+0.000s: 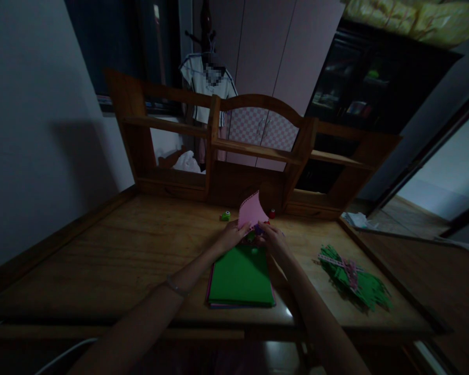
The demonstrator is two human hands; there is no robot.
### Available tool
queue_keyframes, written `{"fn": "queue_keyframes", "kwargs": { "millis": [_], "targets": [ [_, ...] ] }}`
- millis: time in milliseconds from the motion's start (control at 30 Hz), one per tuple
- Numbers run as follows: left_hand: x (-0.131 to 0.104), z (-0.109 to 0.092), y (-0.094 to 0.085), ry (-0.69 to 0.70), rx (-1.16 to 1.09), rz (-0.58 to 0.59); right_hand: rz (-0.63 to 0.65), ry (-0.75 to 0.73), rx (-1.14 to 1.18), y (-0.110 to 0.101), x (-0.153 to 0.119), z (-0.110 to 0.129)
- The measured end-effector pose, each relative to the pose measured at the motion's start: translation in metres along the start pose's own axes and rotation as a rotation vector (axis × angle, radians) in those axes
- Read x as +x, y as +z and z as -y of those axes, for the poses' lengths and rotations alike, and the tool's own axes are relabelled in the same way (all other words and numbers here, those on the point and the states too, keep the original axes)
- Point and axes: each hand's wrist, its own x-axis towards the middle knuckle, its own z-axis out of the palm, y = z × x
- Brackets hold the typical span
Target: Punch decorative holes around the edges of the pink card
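Note:
A sheet of pink paper (pixel 252 210) stands curved above the desk, with a row of small notches along its upper left edge. My left hand (pixel 232 236) is closed on its lower left part. My right hand (pixel 272 238) is closed around a small purple craft punch (pixel 258 228) at the sheet's lower edge; the fingers partly hide it. Below both hands lies a stack of coloured paper with a green sheet (pixel 240 276) on top. Pink and blue edges show beneath it.
Behind the hands stand a small green punch (pixel 225 215) and a small red one (pixel 272 213). To the right lies a heap of green paper strips (pixel 355 281) with pink pieces (pixel 350 273) on it. A wooden shelf unit (pixel 254 147) rises from the desk's (pixel 156 229) back edge.

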Motion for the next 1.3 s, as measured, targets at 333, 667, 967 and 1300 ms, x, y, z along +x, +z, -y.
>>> {"fn": "queue_keyframes", "kwargs": {
  "millis": [333, 667, 967, 1300],
  "targets": [
    [-0.0006, -0.0017, -0.0028, 0.0, 0.051, 0.006, -0.006, -0.024, 0.002, 0.0022, -0.0049, 0.0026],
    [-0.0006, 0.0002, -0.0005, -0.014, 0.019, 0.005, -0.007, -0.05, 0.005, 0.0021, -0.004, 0.0006],
    [-0.0019, -0.002, -0.0014, 0.001, 0.038, 0.067, 0.008, -0.073, -0.024, 0.004, -0.0081, 0.0019],
    [-0.0015, 0.0009, -0.0018, -0.012, 0.065, 0.065, 0.002, -0.083, -0.008, 0.002, -0.0053, -0.0037]
  ]
}}
